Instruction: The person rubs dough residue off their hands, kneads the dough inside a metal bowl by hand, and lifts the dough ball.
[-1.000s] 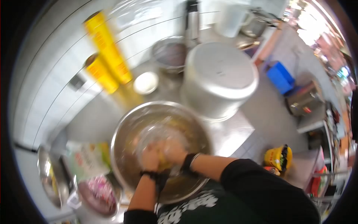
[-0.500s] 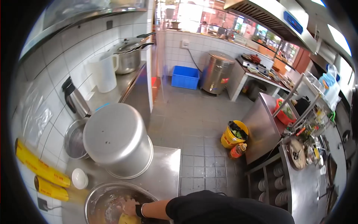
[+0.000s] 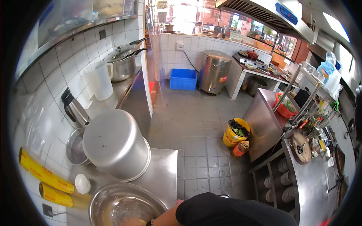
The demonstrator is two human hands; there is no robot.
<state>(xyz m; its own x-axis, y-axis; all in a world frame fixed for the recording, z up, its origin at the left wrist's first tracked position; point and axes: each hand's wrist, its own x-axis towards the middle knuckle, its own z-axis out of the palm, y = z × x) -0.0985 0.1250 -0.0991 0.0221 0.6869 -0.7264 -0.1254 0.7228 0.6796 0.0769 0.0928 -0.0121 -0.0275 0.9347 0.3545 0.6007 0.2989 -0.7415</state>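
My right hand (image 3: pixel 132 221) is low inside a large steel basin (image 3: pixel 98 194) at the bottom of the view, cut off by the frame edge and smeared by motion. Its fingers cannot be made out. Beside it shows a small part of a yellowish lump (image 3: pixel 142 221), whose kind is unclear. Wet-looking pale smears coat the basin's inside. A black sleeve (image 3: pixel 226 211) covers my upper arm. My left hand is not seen. Just behind the basin stands a big upturned aluminium pot (image 3: pixel 111 139), with a small white bowl (image 3: pixel 82 183) to its left.
Yellow cling-film boxes (image 3: pixel 47 171) lean by the left wall, near a steel thermos jug (image 3: pixel 75 107). A yellow bucket (image 3: pixel 236 132) and an oil bottle (image 3: pixel 241 149) stand on the floor. At right, a steel counter (image 3: pixel 311 196) carries a round chopping board (image 3: pixel 301 148).
My right hand has moved down in the basin, toward the bottom edge, and is now blurred. Most of the yellowish lump has left the view. The camera has shifted slightly.
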